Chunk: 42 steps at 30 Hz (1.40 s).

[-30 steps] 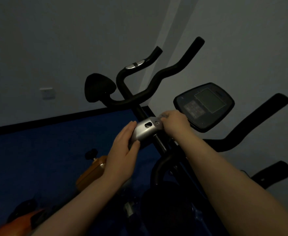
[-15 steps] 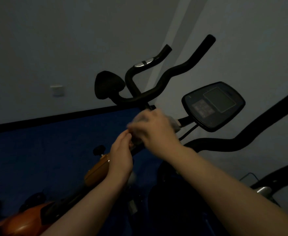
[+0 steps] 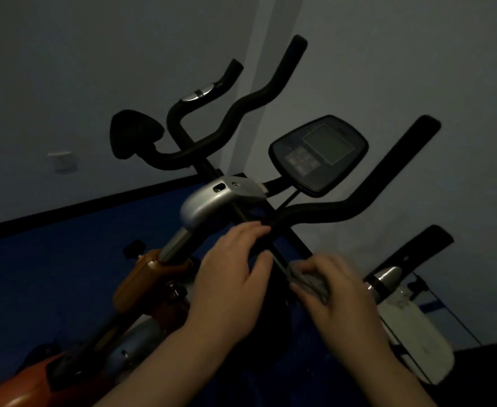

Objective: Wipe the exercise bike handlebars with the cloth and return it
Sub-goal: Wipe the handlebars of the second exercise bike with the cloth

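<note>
Low in the frame, the right hand (image 3: 333,292) has dropped from the silver clamp to a thin dark rod near the bottom centre, its fingers (image 3: 306,270) curled around a small grey crumpled cloth (image 3: 311,282) pressed against that rod. Just to its left, the left hand (image 3: 231,277) has also come down off the clamp, and its fingers wrap the dark bar beside the cloth, seemingly to steady the bike. Above them, the rounded silver metal clamp housing (image 3: 212,202) now sits uncovered at the centre. Higher and right, the dark oval display console (image 3: 319,154) faces the camera. The curved black foam handlebars (image 3: 367,207) sweep toward the upper right and upper centre, untouched at this moment, so the wiping appears to be moving down the frame rather than along the grips, and the return is still ahead.
</note>
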{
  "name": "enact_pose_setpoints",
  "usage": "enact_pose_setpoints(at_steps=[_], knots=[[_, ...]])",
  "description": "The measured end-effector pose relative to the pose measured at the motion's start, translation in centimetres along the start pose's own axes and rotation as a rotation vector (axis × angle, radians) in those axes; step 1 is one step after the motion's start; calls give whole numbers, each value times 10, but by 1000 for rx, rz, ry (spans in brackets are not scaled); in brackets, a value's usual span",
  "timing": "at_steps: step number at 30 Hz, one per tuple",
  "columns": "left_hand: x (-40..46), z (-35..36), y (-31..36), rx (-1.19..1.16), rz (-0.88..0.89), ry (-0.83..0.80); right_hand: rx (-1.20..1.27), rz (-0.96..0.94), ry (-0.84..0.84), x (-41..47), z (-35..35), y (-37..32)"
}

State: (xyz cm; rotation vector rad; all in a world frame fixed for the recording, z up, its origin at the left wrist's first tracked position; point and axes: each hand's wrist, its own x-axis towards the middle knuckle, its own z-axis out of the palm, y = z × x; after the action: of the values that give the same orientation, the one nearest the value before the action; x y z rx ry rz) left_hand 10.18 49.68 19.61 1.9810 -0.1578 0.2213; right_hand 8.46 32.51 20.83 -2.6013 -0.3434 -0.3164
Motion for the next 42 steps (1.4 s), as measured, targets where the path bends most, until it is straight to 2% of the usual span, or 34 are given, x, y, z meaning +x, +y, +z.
enact_pose_setpoints(at_steps=[2, 5, 9, 12, 14, 18, 21, 22, 24, 26, 28, 30, 31, 34, 36, 39, 40, 42], knots=[[-6, 6, -1, 196, 23, 78, 71, 30, -5, 23, 7, -5], [-8, 13, -5, 333, 85, 202, 156, 67, -31, 54, 17, -7], [-10, 17, -5, 367, 108, 260, 56, -42, -32, 28, 5, 1], [-10, 17, -2, 378, 116, 272, 70, 38, 50, 34, 15, -7], [-12, 17, 2, 322, 124, 267, -52, 88, 122, 33, 26, -17], [-13, 24, 15, 154, 223, 221, -165, -141, 118, -15, 11, 0], [-7, 37, 27, 14, 262, 117, -304, -356, 158, -32, -26, 38], [-4, 43, 32, 6, 263, 57, -334, -363, 210, -26, -41, 51], [5, 56, 39, 82, 242, -99, -352, -219, 391, -9, -67, 73], [10, 66, 39, 299, 231, -245, -285, -61, 519, -11, -62, 76], [11, 69, 35, 514, 273, -308, -189, -150, 486, -33, -31, 68], [9, 68, 32, 583, 304, -309, -232, -354, 385, -48, -23, 70], [8, 67, 31, 607, 320, -302, -263, -363, 374, -44, -35, 77], [7, 69, 33, 668, 359, -306, -232, -43, 571, -19, -65, 90], [6, 67, 34, 683, 369, -303, -144, -3, 591, -27, -42, 74], [3, 66, 35, 682, 398, -295, -153, -340, 438, -52, -14, 61], [4, 67, 35, 674, 400, -292, -184, -371, 424, -46, -24, 67], [6, 67, 33, 662, 391, -288, -199, -161, 573, -26, -44, 80]])
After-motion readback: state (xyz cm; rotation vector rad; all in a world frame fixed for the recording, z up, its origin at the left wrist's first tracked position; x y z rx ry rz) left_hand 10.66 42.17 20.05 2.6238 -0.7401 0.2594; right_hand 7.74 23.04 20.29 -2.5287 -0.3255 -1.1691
